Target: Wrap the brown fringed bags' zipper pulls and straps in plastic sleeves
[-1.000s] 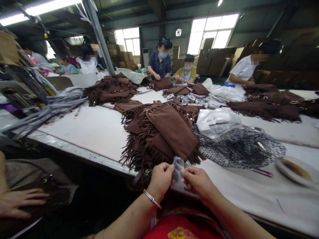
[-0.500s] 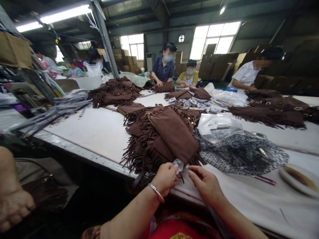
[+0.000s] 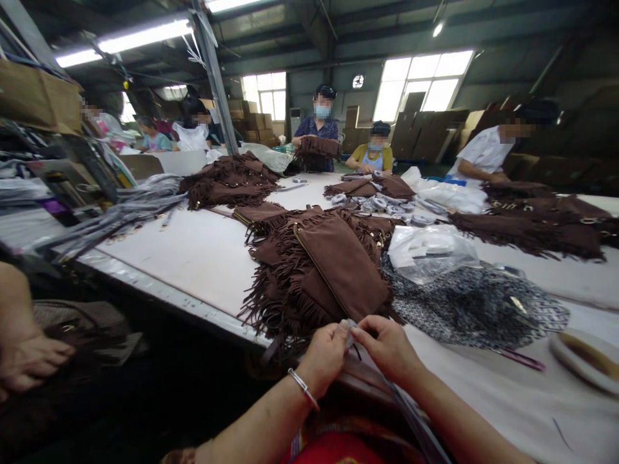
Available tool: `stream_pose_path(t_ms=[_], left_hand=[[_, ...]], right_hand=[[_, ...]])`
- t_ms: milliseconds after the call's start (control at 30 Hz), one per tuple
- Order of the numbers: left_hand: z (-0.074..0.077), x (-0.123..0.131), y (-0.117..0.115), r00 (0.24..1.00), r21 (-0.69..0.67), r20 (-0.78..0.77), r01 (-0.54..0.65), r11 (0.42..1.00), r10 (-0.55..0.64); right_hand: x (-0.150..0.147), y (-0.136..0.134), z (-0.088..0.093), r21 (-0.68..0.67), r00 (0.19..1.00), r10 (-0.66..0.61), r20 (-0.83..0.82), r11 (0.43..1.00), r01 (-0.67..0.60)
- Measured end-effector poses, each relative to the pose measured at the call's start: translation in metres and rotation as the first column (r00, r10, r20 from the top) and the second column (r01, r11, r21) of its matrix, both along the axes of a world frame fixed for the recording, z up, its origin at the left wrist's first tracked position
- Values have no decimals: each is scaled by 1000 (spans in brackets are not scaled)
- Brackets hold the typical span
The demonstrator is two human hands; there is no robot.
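Just in front of my body at the table edge, my left hand (image 3: 325, 353) is closed in a pinch on a small translucent plastic piece (image 3: 351, 327). A metal bangle circles that wrist. My right hand (image 3: 389, 347) meets it, thumb and fingertips pinched on the same piece; its exact shape is hidden between the fingers. A grey strap (image 3: 411, 412) runs down below my right forearm toward my lap. Right beyond my hands lies a pile of brown fringed bags (image 3: 341, 261), the top one flat with a zipper along its side.
On the right are a clear plastic bag (image 3: 430, 251), a black-and-white patterned cloth (image 3: 483, 306), a purple-handled tool (image 3: 525, 359) and a tape roll (image 3: 561, 354). Grey straps (image 3: 145, 200) lie left. Co-workers stand around the table; another person's hand (image 3: 36, 361) is at lower left.
My right hand has moved left, and its fingertips now meet the left hand at the plastic piece. Across the table, a co-worker has lifted a brown fringed bag. The view has shifted slightly.
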State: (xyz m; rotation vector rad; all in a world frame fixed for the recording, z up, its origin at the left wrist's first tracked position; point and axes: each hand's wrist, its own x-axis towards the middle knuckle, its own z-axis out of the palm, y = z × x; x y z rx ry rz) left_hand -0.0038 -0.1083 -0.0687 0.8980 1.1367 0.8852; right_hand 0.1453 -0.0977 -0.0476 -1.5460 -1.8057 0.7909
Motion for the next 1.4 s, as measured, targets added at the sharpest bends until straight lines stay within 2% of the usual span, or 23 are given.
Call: stream_pose_path(t_ms=[67,133,200,233,267,333,400,433,500,533,600,667,733,900,1000,1067,1133,1267,1333,1400], left_hand=[[1,1,2,1000,-46,19,-1,999,2],[4,0,3,998,-114,66,2,994,6],[7,-3,3,992,-180,128,14,984,10],[8,-5,3,987,-206,157,22,978,11],[10,-6,4,983,-226,184,34,974,9],[12,-7,4,976,-247,219,54,968,1],[11,-6,5,974,-250,226,64,966,-6],[10,-6,5,976,-246,219,62,967,-7],[7,-5,4,986,-201,167,39,979,-5],[6,-4,3,993,-134,118,18,991,-2],[5,-5,1,1000,95,-21,-21,995,23],[6,-7,-3,985,334,-153,-25,942,81],[8,-9,-6,968,435,-219,-14,900,121],[6,-13,-11,928,448,-358,79,890,98],[0,-14,-10,832,477,-544,201,856,108],[-2,-15,-9,763,484,-635,267,833,124],[-1,-17,-8,719,491,-680,306,816,140],[8,-21,-4,685,475,-718,351,807,125],[12,-21,0,692,459,-716,363,811,96],[16,-19,5,740,439,-671,345,829,47]], right_hand=[[2,3,0,26,999,0,42,1000,-1],[7,4,-2,46,994,-66,82,997,62],[15,2,-4,146,984,-137,117,982,120],[18,0,-5,226,983,-132,131,969,100],[21,-3,-5,311,985,-87,151,950,36],[22,-7,-4,448,965,70,254,876,-181],[18,-9,0,498,900,170,402,784,-371],[15,-8,3,501,870,181,459,755,-422],[9,-4,7,487,836,176,519,743,-459],[6,-2,8,476,832,173,527,750,-458],[2,5,10,445,823,187,536,766,-464],[0,10,11,407,810,216,544,776,-481],[-1,15,12,363,797,246,551,789,-495],[-5,24,17,288,788,270,553,826,-485],[-6,29,21,180,721,326,611,830,-528],[-6,31,24,153,682,335,650,821,-550],[-5,32,25,156,642,343,686,792,-590],[-3,33,26,182,567,346,748,713,-677],[-2,32,25,215,554,325,766,683,-698],[0,31,22,255,558,304,772,656,-710]])
